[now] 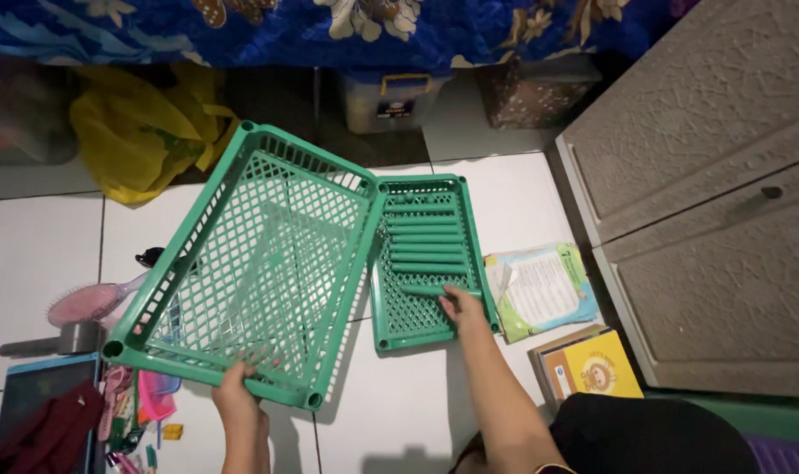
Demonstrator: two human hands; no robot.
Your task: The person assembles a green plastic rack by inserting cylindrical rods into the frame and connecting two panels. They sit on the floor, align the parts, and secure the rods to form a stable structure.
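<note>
Shelf parts apart, nothing joined yet. Left hand [234, 386] grips big green tray [250, 263] edge. Right hand [461, 307] pinches green tube [430, 290] in small tray [426, 329]; more tubes wait.

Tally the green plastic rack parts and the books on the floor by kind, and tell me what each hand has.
Green mesh trays: 2, the large tray gripped by the left hand and the small tray on the floor.
Green tubes: about 6, lying in the small tray; the right hand touches one tube.
Books: 2, a pale booklet and a yellow book.
Total: about 10.
</note>
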